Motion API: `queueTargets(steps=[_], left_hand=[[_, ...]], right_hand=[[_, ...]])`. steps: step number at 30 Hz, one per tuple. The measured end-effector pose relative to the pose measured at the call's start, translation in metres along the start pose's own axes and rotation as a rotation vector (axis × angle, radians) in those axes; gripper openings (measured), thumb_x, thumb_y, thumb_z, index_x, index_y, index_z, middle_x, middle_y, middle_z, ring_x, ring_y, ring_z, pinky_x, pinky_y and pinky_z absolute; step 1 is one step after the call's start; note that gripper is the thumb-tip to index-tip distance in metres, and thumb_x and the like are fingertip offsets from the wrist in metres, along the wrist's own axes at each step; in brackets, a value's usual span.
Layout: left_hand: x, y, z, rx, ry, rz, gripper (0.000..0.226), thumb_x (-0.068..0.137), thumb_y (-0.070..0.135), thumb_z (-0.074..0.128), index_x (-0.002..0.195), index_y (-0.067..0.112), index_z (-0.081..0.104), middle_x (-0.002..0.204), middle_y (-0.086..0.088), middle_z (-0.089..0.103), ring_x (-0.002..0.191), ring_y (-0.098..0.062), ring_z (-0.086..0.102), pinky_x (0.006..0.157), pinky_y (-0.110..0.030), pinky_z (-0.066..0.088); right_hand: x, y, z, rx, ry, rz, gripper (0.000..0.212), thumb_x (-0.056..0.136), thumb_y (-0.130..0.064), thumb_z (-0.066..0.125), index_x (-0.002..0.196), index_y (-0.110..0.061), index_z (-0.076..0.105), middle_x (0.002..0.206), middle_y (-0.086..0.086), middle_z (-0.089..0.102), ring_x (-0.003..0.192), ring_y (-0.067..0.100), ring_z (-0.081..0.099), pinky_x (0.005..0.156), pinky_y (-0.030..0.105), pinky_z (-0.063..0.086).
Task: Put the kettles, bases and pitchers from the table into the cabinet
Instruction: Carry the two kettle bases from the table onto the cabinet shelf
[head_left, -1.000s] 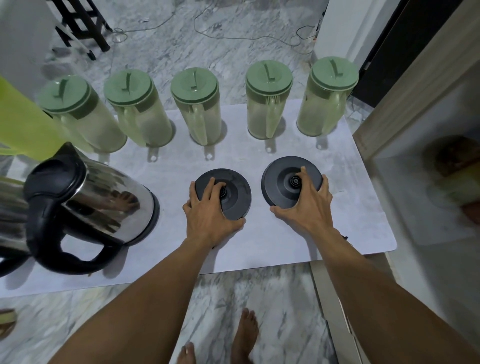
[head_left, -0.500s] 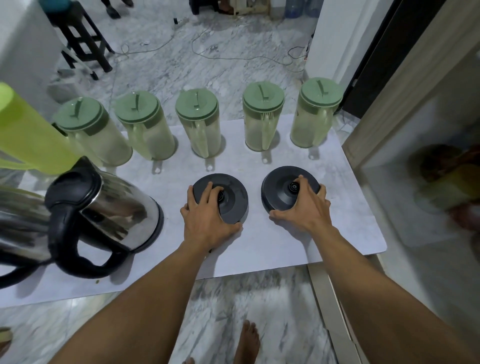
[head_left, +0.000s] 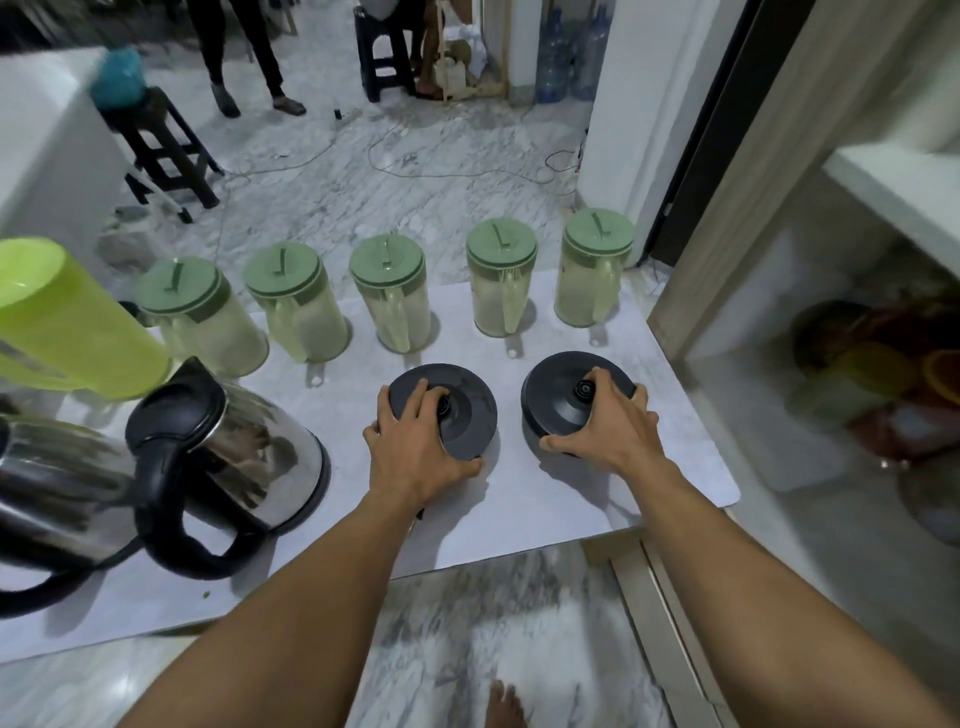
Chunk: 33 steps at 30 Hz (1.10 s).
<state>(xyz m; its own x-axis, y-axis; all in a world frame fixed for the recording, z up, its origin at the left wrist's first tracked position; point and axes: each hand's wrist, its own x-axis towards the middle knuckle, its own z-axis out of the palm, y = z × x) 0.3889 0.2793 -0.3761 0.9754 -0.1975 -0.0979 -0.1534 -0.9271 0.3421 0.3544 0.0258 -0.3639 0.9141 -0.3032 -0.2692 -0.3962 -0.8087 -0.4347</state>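
Two round black kettle bases lie on the white table (head_left: 545, 509). My left hand (head_left: 415, 452) grips the left base (head_left: 462, 410) at its near edge. My right hand (head_left: 608, 426) grips the right base (head_left: 561, 389), which tilts up off the table. A steel kettle (head_left: 244, 457) with a black handle stands at the left, with a second kettle (head_left: 47, 488) partly cut off beside it. Several clear pitchers with green lids (head_left: 389, 301) line the table's far edge. The open cabinet (head_left: 831, 364) is at the right.
A lime-green plastic pitcher (head_left: 67, 317) sits at the far left. Inside the cabinet are blurred orange and yellow dishes (head_left: 883, 374). Black stools (head_left: 161, 150), cables on the marble floor, water bottles (head_left: 566, 52) and a person's legs (head_left: 244, 57) are beyond the table.
The view has tipped up to show more of the room. Both hands have closed tighter on the bases, and the right base now tilts up at its near side.
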Motion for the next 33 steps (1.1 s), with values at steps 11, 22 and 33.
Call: queueTargets(steps=[11, 22, 33], left_hand=[[-0.005, 0.039, -0.067, -0.014, -0.012, 0.186, 0.101, 0.049, 0.077, 0.067, 0.134, 0.035, 0.034, 0.151, 0.012, 0.038, 0.142, -0.038, 0.018, 0.099, -0.057, 0.037], [-0.031, 0.080, -0.160, -0.090, -0.023, 0.506, 0.098, 0.049, 0.073, 0.075, 0.131, 0.031, 0.042, 0.132, 0.012, 0.050, 0.136, -0.039, 0.027, 0.096, -0.057, 0.039], [-0.095, 0.155, -0.235, -0.145, -0.059, 0.885, 0.089, 0.050, 0.074, 0.076, 0.123, 0.032, 0.045, 0.128, 0.008, 0.058, 0.135, -0.040, 0.034, 0.101, -0.060, 0.040]], right_hand=[[-0.064, -0.011, -0.073, -0.065, 0.117, 0.051, 0.092, 0.059, -0.070, 0.080, 0.126, -0.023, 0.038, 0.129, -0.003, 0.056, 0.135, 0.037, 0.034, 0.099, 0.053, 0.042], [-0.195, -0.046, -0.156, -0.085, 0.353, 0.248, 0.109, 0.055, -0.070, 0.083, 0.139, -0.021, 0.035, 0.143, -0.001, 0.053, 0.144, 0.046, 0.029, 0.098, 0.054, 0.046], [-0.368, -0.076, -0.213, -0.102, 0.582, 0.475, 0.104, 0.053, -0.073, 0.082, 0.131, -0.020, 0.039, 0.126, -0.001, 0.059, 0.124, 0.036, 0.047, 0.089, 0.048, 0.050]])
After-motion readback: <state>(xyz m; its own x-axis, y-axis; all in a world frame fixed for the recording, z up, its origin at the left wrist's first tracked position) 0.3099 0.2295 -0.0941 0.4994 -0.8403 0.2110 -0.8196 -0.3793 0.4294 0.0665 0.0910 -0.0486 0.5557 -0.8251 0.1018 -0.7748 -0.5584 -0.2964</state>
